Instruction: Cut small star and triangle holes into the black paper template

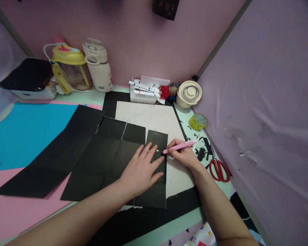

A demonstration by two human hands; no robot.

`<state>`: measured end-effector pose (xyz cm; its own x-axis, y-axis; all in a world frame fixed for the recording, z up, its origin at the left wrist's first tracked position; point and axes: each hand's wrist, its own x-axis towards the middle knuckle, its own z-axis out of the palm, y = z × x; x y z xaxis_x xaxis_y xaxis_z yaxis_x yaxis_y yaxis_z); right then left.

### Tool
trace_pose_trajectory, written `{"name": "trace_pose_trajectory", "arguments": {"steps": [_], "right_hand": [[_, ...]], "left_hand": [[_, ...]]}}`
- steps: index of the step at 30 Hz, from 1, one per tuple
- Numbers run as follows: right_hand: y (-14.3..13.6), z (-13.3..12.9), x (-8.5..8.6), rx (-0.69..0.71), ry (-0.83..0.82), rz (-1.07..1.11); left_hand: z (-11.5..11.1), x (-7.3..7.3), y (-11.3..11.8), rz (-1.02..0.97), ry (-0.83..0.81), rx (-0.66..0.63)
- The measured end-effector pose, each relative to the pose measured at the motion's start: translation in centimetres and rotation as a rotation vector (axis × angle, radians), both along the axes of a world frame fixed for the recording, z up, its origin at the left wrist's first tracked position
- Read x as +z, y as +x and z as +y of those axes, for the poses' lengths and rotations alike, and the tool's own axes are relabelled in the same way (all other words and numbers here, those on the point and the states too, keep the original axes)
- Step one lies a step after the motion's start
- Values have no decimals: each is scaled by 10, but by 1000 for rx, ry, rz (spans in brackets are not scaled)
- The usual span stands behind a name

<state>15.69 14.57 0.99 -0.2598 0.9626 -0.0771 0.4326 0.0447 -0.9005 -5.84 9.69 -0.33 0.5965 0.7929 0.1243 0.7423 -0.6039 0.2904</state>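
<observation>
My left hand (pixel 140 171) lies flat on black paper (pixel 92 171), its fingers spread and pointing up and to the right. To its right, my right hand (pixel 182 153) is closed around a pink pen-like tool (pixel 179 146). The dark tip of the tool touches the paper near its right edge, close to my left fingertips. White lines show on the black paper, and a narrow cut separates two of its upper parts. Beneath the black paper is a white sheet (pixel 154 114).
Red scissors (pixel 219 170) and black scraps (pixel 201 153) lie at the right, below a tape roll (pixel 197 121). Markers (pixel 145 89), a cream container (pixel 189 94), a white bottle (pixel 100 68) and a yellow-lidded jug (pixel 72 68) stand behind. Blue paper (pixel 33 133) lies left.
</observation>
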Motion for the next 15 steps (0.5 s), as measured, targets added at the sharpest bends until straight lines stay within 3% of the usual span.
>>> {"name": "trace_pose_trajectory", "arguments": {"steps": [15], "right_hand": [[-1, 0, 2, 12, -25, 37]], "left_hand": [[0, -4, 1, -22, 0, 3]]}}
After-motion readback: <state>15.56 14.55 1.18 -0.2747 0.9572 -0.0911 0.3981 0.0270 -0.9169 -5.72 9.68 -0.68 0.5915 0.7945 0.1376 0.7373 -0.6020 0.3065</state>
